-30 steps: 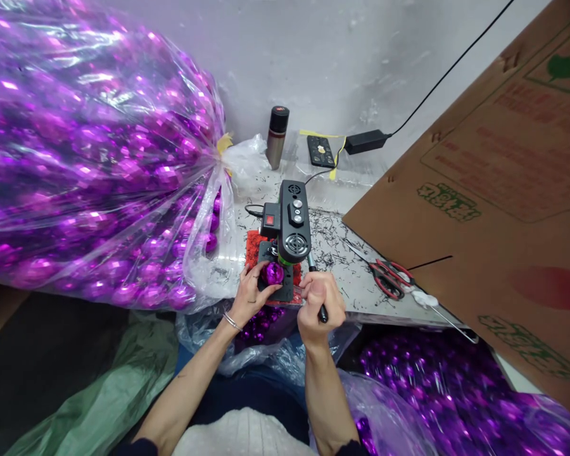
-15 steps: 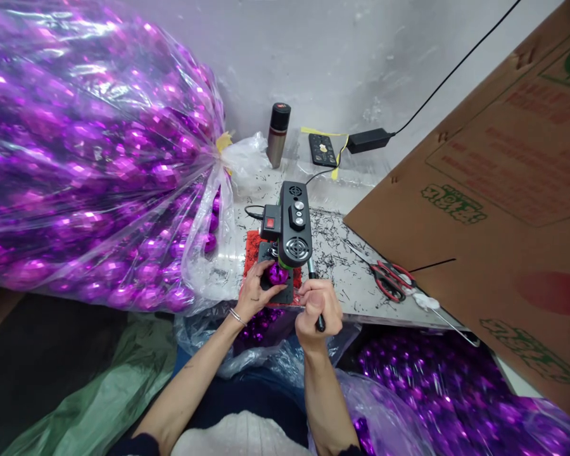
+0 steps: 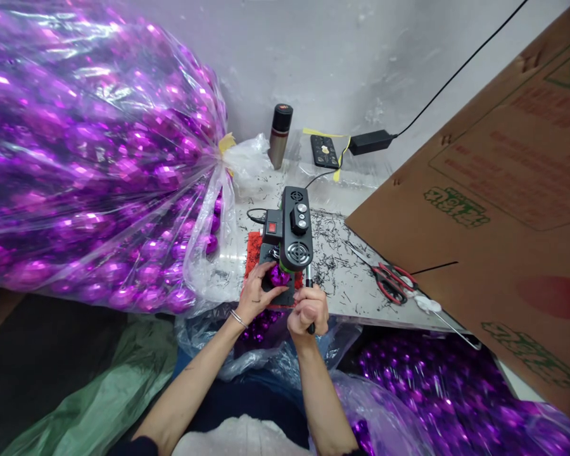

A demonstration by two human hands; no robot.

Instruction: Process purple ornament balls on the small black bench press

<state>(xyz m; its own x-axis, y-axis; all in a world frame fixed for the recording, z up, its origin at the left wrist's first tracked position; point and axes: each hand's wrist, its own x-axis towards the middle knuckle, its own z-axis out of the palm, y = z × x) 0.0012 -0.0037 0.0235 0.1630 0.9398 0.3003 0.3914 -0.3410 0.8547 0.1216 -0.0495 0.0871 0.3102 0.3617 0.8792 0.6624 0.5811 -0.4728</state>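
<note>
A shiny purple ball ornament point(image 3: 279, 276) sits under the front end of a small black bench machine point(image 3: 296, 225). My left hand point(image 3: 256, 292) grips this ball between thumb and fingers, holding it on the machine's dark base plate point(image 3: 282, 296). Wrapped round the black grip of a lever handle point(image 3: 310, 328) on the machine's right side is my right hand point(image 3: 310, 310). The ball's top is hidden beneath the machine head. A red mat point(image 3: 253, 248) lies under the base, sprinkled with dark clippings.
Red-handled scissors point(image 3: 392, 282) lie on the table near a large cardboard box point(image 3: 494, 221). A bulging clear bag of purple balls point(image 3: 99, 171) fills the left. Behind the machine are a flask point(image 3: 279, 138), a phone point(image 3: 324, 151) and a power adapter point(image 3: 373, 142). More purple balls point(image 3: 437, 380) lie below.
My right hand has swung the lever handle a little to the left, closer to the machine. My left hand keeps its hold on the ball. The view has shifted slightly.
</note>
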